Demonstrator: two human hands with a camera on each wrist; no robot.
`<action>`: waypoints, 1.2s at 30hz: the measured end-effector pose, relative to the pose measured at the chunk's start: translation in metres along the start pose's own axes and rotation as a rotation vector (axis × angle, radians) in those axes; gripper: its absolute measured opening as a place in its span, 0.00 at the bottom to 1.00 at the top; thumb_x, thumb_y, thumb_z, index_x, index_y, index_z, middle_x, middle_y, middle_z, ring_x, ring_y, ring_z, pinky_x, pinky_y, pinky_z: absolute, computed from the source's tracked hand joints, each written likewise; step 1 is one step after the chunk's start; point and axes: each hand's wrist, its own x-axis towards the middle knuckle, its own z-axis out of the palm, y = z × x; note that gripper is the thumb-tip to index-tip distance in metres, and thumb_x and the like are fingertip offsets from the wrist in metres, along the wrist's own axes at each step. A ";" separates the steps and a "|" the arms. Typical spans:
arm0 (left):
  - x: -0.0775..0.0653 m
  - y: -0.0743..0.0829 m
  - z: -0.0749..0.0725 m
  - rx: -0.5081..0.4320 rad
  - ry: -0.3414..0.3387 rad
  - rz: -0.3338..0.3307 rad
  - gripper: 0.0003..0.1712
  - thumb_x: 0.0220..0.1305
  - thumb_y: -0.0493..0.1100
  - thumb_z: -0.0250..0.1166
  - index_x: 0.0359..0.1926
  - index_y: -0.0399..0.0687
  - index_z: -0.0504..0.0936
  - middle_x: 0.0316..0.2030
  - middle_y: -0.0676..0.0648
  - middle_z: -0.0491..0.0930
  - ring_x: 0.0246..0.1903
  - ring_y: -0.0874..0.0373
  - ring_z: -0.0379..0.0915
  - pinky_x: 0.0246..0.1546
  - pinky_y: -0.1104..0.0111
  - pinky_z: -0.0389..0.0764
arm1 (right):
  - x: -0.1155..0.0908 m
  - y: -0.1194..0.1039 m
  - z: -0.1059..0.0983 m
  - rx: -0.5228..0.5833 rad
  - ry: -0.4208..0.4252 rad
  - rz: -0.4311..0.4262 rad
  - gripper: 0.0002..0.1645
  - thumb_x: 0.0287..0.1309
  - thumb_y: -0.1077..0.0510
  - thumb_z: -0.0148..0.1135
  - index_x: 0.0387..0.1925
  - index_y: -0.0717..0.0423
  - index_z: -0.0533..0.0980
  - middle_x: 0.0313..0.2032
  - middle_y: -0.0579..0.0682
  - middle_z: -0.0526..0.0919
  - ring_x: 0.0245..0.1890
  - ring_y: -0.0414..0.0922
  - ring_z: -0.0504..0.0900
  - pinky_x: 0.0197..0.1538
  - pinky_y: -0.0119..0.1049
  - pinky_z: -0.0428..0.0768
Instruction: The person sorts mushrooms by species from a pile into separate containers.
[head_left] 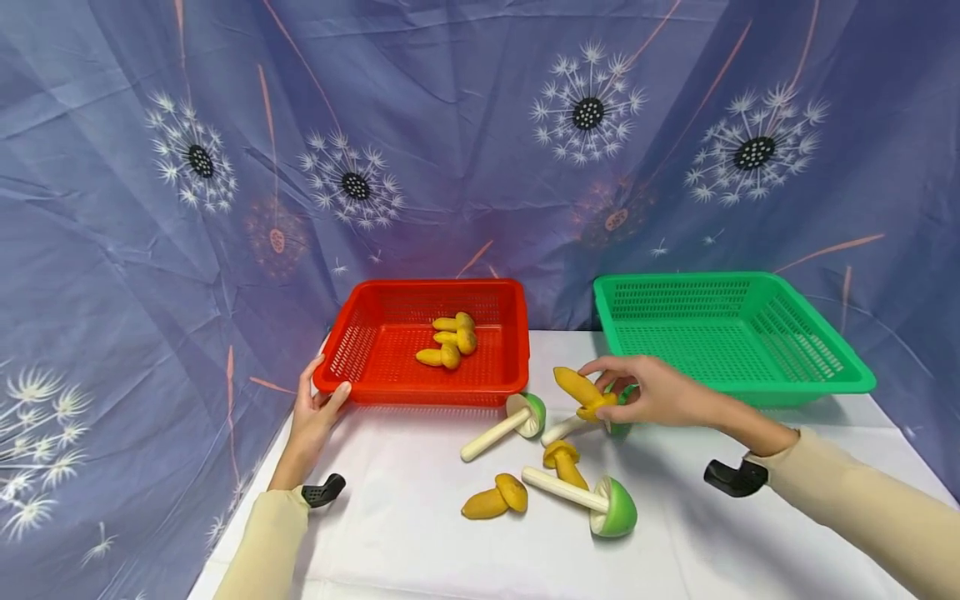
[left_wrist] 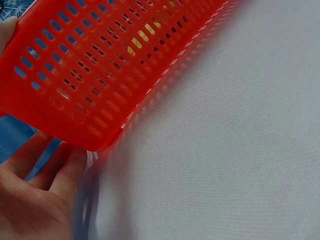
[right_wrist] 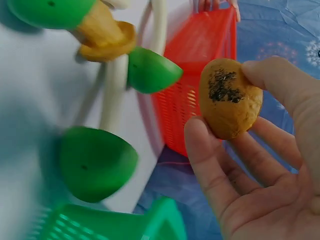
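The right hand pinches a yellow mushroom by its rounded cap, thumb against fingers, and holds it above the table, in front of the gap between the two baskets. Its smooth, tapering stem points up toward the left; the right wrist view shows the cap as a matte, egg-like dome with a rough, blackish patch (much like a scorch mark).

The left hand grips the near left corner of the red basket, with the thumb and fingers on either side of that corner. This basket is glossy plastic, its walls pierced by rows of oblong slots, and three smaller-looking yellow mushrooms lie together on its mesh floor. To the right stands the green basket, also of perforated plastic with flared sides.

A finely woven white cloth covers the table. On it lie three green-capped mushrooms with pale, rod-like stems and smooth half-round caps, one partly hidden below the right hand. Two loose yellow mushrooms rest among them, knobbly-capped and thick-stemmed. Behind hangs a creased bluish-purple fabric printed with dandelion heads.
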 end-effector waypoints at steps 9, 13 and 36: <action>0.001 -0.001 -0.001 0.006 0.011 -0.002 0.45 0.73 0.41 0.65 0.80 0.70 0.50 0.71 0.40 0.62 0.56 0.65 0.73 0.62 0.68 0.76 | 0.040 -0.011 -0.027 0.015 -0.005 -0.013 0.31 0.60 0.57 0.75 0.64 0.53 0.76 0.46 0.48 0.86 0.45 0.46 0.85 0.47 0.40 0.86; 0.001 -0.001 -0.001 -0.004 0.009 -0.012 0.45 0.73 0.41 0.65 0.80 0.71 0.50 0.70 0.39 0.63 0.56 0.65 0.73 0.63 0.65 0.76 | 0.061 -0.018 -0.035 0.016 -0.026 -0.022 0.31 0.61 0.58 0.74 0.65 0.54 0.75 0.47 0.49 0.86 0.48 0.46 0.85 0.50 0.43 0.85; 0.003 -0.002 -0.001 -0.003 0.005 0.020 0.46 0.73 0.40 0.65 0.80 0.68 0.50 0.72 0.40 0.62 0.57 0.63 0.73 0.62 0.67 0.76 | 0.195 -0.026 -0.023 0.083 -0.092 -0.060 0.32 0.61 0.54 0.75 0.66 0.51 0.75 0.52 0.54 0.83 0.48 0.49 0.85 0.47 0.49 0.86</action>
